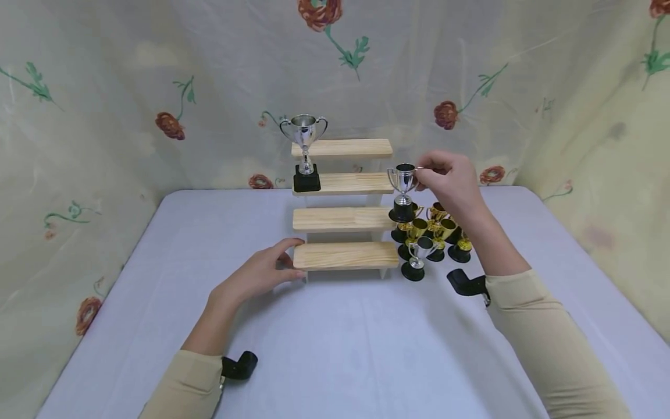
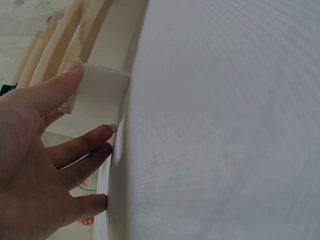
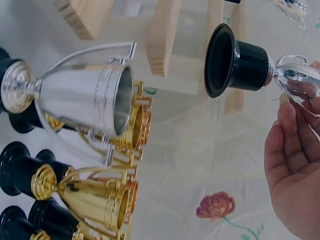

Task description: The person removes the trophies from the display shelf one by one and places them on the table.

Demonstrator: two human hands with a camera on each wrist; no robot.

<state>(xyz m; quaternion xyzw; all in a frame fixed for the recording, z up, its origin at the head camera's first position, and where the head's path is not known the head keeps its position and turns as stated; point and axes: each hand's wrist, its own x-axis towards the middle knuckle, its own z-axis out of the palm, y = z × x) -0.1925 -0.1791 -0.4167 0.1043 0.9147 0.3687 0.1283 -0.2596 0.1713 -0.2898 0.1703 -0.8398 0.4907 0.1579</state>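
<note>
My right hand (image 1: 450,180) pinches a small silver trophy cup (image 1: 403,201) by its handle side. It is held upright, raised above a cluster of trophies at the stand's right. In the right wrist view its round black base (image 3: 252,65) shows its hollow underside. My left hand (image 1: 259,270) grips the left end of the lowest step of a four-step wooden display stand (image 1: 345,256). In the left wrist view the thumb (image 2: 65,85) lies along the wood while the other fingers spread below. A larger silver trophy (image 1: 306,145) on a square black base stands at the left of the second-highest step.
Several gold trophies (image 1: 444,230) stand close together beside the stand's right end, with another small silver trophy (image 1: 417,253) in front of them. A white cloth (image 1: 335,349) covers the table. Flower-printed curtain (image 1: 225,87) hangs behind and at both sides.
</note>
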